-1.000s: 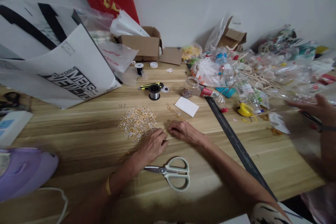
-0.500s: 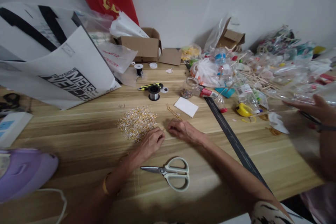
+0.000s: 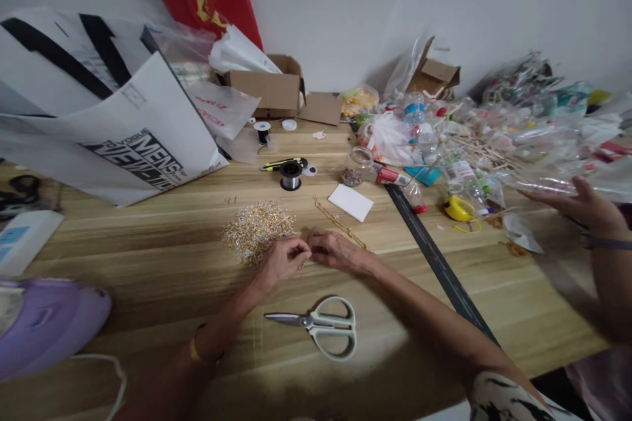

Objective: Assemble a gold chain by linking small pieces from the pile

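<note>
My left hand (image 3: 282, 259) is closed in a pinch at the lower right edge of a pile of small gold and silver pieces (image 3: 257, 229). Fingertip to fingertip with it, my right hand (image 3: 334, 250) is also pinched closed. Whatever sits between the fingers is too small to make out. A thin gold chain (image 3: 340, 222) lies on the wood just beyond my right hand. Scissors (image 3: 316, 323) with pale handles rest nearer to me, blades pointing left.
Behind the pile stand a wire spool (image 3: 290, 175) and a yellow-black cutter (image 3: 281, 163). A white card (image 3: 350, 202) and a bead jar (image 3: 356, 167) are to the right. Another person's hand (image 3: 587, 210) is by the plastic clutter. A purple appliance (image 3: 54, 322) stands left.
My hands have come together, and their fingertips now meet. More of the gold chain shows beside my right hand. The other person's hand has shifted slightly left.
</note>
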A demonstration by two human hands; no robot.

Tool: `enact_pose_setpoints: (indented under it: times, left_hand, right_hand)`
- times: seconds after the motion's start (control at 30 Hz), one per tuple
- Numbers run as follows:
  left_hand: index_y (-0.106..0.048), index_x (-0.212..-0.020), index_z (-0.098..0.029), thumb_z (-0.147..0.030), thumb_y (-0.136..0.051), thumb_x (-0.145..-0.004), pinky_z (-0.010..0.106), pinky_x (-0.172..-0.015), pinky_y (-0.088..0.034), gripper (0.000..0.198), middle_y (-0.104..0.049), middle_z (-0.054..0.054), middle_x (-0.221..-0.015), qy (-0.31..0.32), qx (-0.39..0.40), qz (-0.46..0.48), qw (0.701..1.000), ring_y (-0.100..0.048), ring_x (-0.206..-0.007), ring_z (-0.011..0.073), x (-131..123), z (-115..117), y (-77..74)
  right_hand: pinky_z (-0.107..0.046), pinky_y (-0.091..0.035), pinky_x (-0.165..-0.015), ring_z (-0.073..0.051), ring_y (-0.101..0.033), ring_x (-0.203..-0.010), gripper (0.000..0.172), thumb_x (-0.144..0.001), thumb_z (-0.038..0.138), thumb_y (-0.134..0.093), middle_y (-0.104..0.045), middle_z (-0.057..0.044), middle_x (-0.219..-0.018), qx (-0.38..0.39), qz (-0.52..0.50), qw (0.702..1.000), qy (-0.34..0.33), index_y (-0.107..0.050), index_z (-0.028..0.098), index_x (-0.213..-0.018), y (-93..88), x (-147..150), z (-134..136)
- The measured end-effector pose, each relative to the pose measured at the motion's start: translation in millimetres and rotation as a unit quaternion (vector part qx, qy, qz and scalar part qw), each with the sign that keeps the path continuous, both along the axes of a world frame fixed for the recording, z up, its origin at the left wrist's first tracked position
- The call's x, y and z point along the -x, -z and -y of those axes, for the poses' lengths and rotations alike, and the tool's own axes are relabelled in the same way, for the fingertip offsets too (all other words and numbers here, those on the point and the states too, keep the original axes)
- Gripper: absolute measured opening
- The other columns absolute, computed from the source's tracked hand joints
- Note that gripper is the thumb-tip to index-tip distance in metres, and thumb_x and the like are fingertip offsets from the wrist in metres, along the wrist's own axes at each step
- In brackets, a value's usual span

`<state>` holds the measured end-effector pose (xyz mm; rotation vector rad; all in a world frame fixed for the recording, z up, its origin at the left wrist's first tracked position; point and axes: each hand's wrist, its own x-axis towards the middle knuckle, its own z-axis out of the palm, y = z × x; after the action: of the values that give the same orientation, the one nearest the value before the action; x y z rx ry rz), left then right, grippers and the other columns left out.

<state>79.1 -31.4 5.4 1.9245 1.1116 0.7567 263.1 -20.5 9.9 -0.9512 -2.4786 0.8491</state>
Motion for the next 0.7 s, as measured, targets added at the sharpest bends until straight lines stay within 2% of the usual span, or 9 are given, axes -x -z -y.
enact_pose_setpoints:
  times: [0.2,0.33,0.47,0.7]
  left_hand:
    - [-0.063,-0.068,-0.013,-0.021,-0.055,-0.075,0.021,-0.060,-0.044,0.013,-0.063,0.002,-0.067,-0.006,0.030,0.051,0.998,-0.057,-0.063,0.0120,2.4,-2.8,2.3]
    - [-0.063,-0.068,-0.013,-0.020,-0.055,-0.075,0.021,-0.060,-0.045,0.012,-0.064,0.003,-0.067,-0.006,0.039,0.059,0.997,-0.057,-0.064,0.0120,2.8,-2.9,0.5]
    - [-0.063,-0.068,-0.013,-0.020,-0.056,-0.074,0.021,-0.060,-0.045,0.012,-0.064,0.003,-0.068,-0.006,0.042,0.064,0.997,-0.057,-0.064,0.0122,2.7,-2.6,0.8]
    - [-0.064,-0.068,-0.013,-0.020,-0.057,-0.073,0.021,-0.060,-0.046,0.011,-0.065,0.003,-0.067,-0.016,0.063,0.070,0.995,-0.058,-0.062,0.0123,4.1,-2.1,1.6]
  right_hand:
    - [-0.020,-0.041,-0.068,-0.011,-0.055,-0.073,0.011,-0.082,0.009,-0.052,-0.060,-0.002,-0.084,0.046,-0.029,0.998,0.017,-0.060,0.014,-0.088,-3.8,-1.7,-0.4]
    - [-0.019,-0.040,-0.063,-0.010,-0.054,-0.068,0.013,-0.080,0.012,-0.055,-0.060,-0.001,-0.080,0.061,-0.004,0.998,0.035,-0.058,0.015,-0.092,-4.8,-2.8,0.5]
    - [-0.019,-0.039,-0.062,-0.010,-0.054,-0.067,0.022,-0.077,0.011,-0.057,-0.061,-0.001,-0.080,0.037,0.020,0.999,0.027,-0.056,0.016,-0.098,-5.3,-0.3,2.4]
    - [-0.023,-0.041,-0.073,-0.014,-0.057,-0.082,0.018,-0.083,0.011,-0.051,-0.063,-0.007,-0.092,-0.032,0.049,0.998,0.007,-0.057,0.015,-0.099,-1.4,3.9,3.4]
